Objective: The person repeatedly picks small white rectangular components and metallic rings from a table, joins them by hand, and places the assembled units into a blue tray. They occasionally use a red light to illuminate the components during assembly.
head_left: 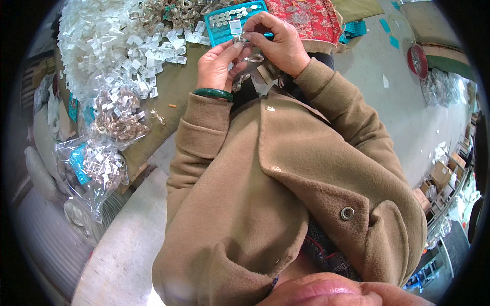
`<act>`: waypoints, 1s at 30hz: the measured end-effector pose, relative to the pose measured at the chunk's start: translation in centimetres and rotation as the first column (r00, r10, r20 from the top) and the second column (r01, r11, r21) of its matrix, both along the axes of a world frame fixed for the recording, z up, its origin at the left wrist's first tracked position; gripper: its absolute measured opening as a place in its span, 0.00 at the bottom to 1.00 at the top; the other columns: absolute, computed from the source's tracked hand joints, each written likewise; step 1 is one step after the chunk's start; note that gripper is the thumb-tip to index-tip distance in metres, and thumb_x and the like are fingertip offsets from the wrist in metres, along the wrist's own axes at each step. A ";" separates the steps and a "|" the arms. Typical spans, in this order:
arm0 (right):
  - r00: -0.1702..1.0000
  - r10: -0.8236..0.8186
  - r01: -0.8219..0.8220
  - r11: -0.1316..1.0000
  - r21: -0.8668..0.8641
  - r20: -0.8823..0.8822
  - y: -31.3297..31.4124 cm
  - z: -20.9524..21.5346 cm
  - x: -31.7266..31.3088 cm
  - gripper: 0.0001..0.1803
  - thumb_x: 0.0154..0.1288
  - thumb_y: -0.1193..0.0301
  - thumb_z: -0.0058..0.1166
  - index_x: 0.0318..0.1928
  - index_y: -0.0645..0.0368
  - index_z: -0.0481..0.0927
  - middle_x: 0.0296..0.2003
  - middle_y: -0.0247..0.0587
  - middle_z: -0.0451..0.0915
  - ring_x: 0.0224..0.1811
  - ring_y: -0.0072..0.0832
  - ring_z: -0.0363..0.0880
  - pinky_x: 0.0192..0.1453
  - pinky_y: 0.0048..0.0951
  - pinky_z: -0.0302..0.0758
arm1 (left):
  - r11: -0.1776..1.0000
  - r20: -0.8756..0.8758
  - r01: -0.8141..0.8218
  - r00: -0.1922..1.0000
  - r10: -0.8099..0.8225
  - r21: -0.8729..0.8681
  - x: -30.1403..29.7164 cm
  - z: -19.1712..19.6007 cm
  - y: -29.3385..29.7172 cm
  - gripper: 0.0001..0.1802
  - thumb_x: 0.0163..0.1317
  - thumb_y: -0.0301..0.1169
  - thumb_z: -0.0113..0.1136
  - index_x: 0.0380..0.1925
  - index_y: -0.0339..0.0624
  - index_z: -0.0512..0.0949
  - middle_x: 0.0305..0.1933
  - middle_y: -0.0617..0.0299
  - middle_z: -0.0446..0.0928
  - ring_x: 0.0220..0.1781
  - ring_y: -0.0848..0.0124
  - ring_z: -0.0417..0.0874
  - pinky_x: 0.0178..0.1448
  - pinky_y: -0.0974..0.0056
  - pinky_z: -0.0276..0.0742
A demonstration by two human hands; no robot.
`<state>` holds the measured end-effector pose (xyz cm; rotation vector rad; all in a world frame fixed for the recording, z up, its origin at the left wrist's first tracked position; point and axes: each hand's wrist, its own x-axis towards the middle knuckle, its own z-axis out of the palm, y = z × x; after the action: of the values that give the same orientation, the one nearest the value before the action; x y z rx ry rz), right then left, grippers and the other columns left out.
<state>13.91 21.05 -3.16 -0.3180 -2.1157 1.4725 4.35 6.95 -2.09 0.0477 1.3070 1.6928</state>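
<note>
My left hand (pixel 220 64) and my right hand (pixel 275 42) meet above the table, both pinching a small metal piece with a white tag (pixel 237 31). A clear plastic bit (pixel 253 58) hangs just below the fingers. A green bangle (pixel 213 94) circles my left wrist, and tan coat sleeves cover both arms. Right behind my hands lies a teal tray (pixel 217 30) with several small metal parts in it.
A heap of small white tags (pixel 107 38) covers the table at left. Clear bags of metal pieces (pixel 118 118) lie near the table's edge. A pile of metal rings (pixel 171 13) sits at the top, red patterned cloth (pixel 306 18) beside the tray, and a red bowl (pixel 417 60) on the floor.
</note>
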 end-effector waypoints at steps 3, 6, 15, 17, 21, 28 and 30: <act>0.994 -0.061 0.084 0.957 0.277 -0.092 -0.5 0.1 0.2 0.09 0.60 0.79 0.60 0.41 0.60 0.78 0.36 0.36 0.80 0.39 0.26 0.81 0.45 0.25 0.79 | 1.000 0.004 -0.004 1.000 0.004 0.015 0.4 0.2 -0.2 0.14 0.63 0.28 0.62 0.48 0.36 0.78 0.40 0.62 0.82 0.41 0.77 0.84 0.35 0.78 0.81; 0.984 -0.046 0.126 0.861 0.492 -0.171 -0.7 0.1 0.3 0.09 0.57 0.79 0.60 0.40 0.59 0.78 0.35 0.39 0.79 0.37 0.36 0.80 0.43 0.31 0.78 | 0.999 -0.023 0.003 1.000 -0.002 0.041 0.8 0.2 -0.5 0.14 0.63 0.28 0.63 0.48 0.35 0.78 0.41 0.62 0.82 0.40 0.77 0.84 0.36 0.78 0.81; 0.993 0.046 0.013 0.864 0.503 -0.105 -0.9 0.7 0.4 0.09 0.58 0.80 0.59 0.39 0.59 0.76 0.34 0.39 0.79 0.36 0.33 0.80 0.41 0.31 0.77 | 0.990 -0.144 -0.138 0.979 0.142 0.035 1.9 -0.5 -0.5 0.15 0.62 0.24 0.63 0.49 0.33 0.79 0.42 0.59 0.83 0.40 0.75 0.85 0.38 0.75 0.83; 0.999 0.028 -0.021 0.963 0.269 -0.025 -0.7 0.8 0.4 0.10 0.57 0.78 0.61 0.39 0.59 0.75 0.32 0.38 0.78 0.37 0.30 0.80 0.42 0.30 0.77 | 0.991 -0.173 -0.120 0.977 0.129 0.059 2.0 -0.3 -0.7 0.15 0.62 0.24 0.63 0.49 0.34 0.80 0.42 0.59 0.83 0.40 0.75 0.85 0.37 0.74 0.83; 0.992 0.119 -0.109 0.978 -0.179 0.046 -0.3 0.7 0.1 0.13 0.63 0.76 0.62 0.46 0.59 0.72 0.33 0.29 0.73 0.36 0.16 0.75 0.42 0.21 0.77 | 0.995 -0.254 -0.080 0.963 0.093 0.063 1.9 -0.1 -1.2 0.15 0.63 0.25 0.62 0.49 0.34 0.80 0.43 0.60 0.83 0.40 0.75 0.85 0.36 0.75 0.82; 0.983 0.119 -0.050 0.906 -0.421 0.141 -2.3 1.2 -0.1 0.17 0.71 0.63 0.54 0.49 0.65 0.79 0.34 0.40 0.82 0.35 0.19 0.80 0.42 0.24 0.78 | 0.994 -0.013 -0.082 0.996 0.083 0.075 1.6 0.5 -1.8 0.13 0.66 0.30 0.60 0.48 0.37 0.79 0.40 0.62 0.82 0.41 0.75 0.85 0.34 0.77 0.80; 0.980 0.122 -0.074 0.956 -0.283 0.158 -2.7 1.3 0.0 0.16 0.72 0.63 0.52 0.45 0.66 0.80 0.30 0.38 0.82 0.32 0.18 0.80 0.40 0.24 0.78 | 0.994 0.002 -0.081 0.997 0.081 0.076 1.7 0.5 -1.9 0.12 0.66 0.31 0.61 0.46 0.37 0.78 0.38 0.62 0.82 0.39 0.76 0.84 0.32 0.79 0.79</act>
<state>13.94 18.33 -1.82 -0.4659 -2.0832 1.8658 6.07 5.04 -1.55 0.0405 1.2601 1.8110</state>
